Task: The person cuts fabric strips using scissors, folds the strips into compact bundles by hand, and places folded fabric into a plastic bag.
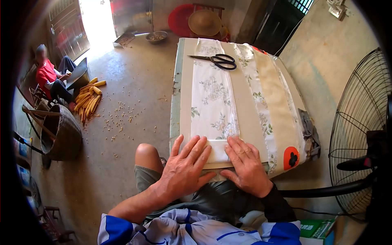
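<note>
A long strip of white flowered cloth [212,98] lies lengthwise on a beige board [250,118] on the table. Its near end is folded over, showing a plain white flap [217,150]. My left hand [183,163] rests with fingers spread on the left side of this fold. On the right side of the flap, my right hand [247,165] presses down with its fingers stretched out. Black-handled scissors [216,60] lie across the far end of the strip, away from both hands.
More flowered and cream cloth [275,94] covers the table's right side. A large fan [359,134] stands close at right. On the floor at left are corn cobs [87,100], a woven basket [61,132] and a seated person [51,75] with a basin.
</note>
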Demonstrator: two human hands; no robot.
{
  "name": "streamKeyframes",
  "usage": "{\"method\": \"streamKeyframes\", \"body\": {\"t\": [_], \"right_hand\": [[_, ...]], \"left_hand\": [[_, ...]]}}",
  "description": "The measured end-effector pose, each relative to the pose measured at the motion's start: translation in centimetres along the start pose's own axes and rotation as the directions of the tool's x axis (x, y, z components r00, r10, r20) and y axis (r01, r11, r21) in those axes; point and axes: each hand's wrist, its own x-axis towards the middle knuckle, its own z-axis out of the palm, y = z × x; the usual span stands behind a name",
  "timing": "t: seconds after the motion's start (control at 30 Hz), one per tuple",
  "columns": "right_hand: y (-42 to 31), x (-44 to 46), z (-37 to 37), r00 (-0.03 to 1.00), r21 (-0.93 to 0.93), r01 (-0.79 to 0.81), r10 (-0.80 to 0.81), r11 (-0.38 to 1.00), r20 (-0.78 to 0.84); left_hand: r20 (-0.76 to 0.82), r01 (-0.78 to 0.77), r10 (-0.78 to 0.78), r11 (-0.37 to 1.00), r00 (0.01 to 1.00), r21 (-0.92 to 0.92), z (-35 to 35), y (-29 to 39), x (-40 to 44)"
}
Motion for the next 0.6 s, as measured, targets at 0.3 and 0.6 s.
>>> {"method": "streamKeyframes", "body": {"t": [0.3, 0.6], "right_hand": [[-0.1, -1.3, 0.1, 0.992, -0.029, 0.071, -0.074, 0.997, -0.105], [1.3, -1.1, 0.1, 0.983, 0.180, 0.050, -0.017, 0.982, -0.184]], "left_hand": [[-0.092, -0.008, 0.006, 1.000, 0.996, -0.023, 0.0, 0.5, -1.0], [-0.123, -0.015, -0.004, 0.988, 0.992, -0.152, -1.1, -1.2, -0.8]]}}
